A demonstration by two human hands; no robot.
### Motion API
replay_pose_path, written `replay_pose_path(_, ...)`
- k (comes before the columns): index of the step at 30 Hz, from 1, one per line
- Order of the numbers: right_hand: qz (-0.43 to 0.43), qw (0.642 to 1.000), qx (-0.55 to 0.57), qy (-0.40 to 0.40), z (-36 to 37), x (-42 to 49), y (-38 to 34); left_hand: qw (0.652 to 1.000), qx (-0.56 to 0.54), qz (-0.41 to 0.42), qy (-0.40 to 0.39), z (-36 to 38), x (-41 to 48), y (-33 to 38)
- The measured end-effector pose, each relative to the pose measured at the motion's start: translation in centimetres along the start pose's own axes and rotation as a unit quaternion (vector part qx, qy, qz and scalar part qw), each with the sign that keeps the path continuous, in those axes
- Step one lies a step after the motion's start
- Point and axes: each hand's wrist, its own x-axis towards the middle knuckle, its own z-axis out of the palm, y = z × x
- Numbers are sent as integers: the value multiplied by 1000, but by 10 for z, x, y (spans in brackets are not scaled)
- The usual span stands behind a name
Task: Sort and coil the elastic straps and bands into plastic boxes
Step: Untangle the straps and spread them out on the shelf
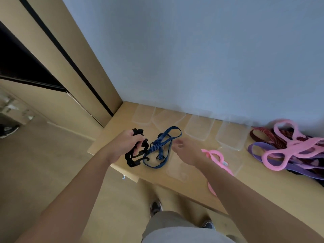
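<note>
My left hand [128, 142] grips a bunched black strap [135, 157] with plastic buckles above the table's left end. A blue striped elastic cord [162, 144] with hooks lies tangled just right of it on the table. My right hand [186, 152] hovers beside the blue cord with fingers spread and holds nothing. A pink band [216, 157] lies partly under my right forearm. Several clear plastic boxes [199, 127] stand in a row by the wall.
A heap of pink [291, 146], purple [273, 155] and dark red bands [263, 135] lies at the table's right. The wooden table [263, 186] meets a grey wall behind and a wooden cabinet on the left. My feet show below the table's front edge.
</note>
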Motion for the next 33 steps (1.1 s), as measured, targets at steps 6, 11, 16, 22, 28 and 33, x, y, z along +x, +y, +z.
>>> replay_pose_path(6, -45, 978, -204, 3, 15, 26, -25, 1000, 9, 6, -2, -38, 28, -17)
replay_pose_path(11, -41, 953, -300, 12, 36, 49, -49, 999, 23, 16, -35, -60, 60, -28)
replay_pose_path(16, 0, 957, -289, 26, 47, 74, -59, 996, 36, 14, -79, -76, 104, -40)
replay_pose_path(22, 45, 940, -333, 58, 61, 94, -64, 989, 47, -23, -136, -74, 156, -69)
replay_pose_path(28, 111, 941, -310, 80, 71, 92, -62, 978, 154, -23, -142, -51, 196, -106)
replay_pose_path(33, 160, 937, -297, 87, 74, 77, -61, 927, 364, 45, -82, -36, 213, -116)
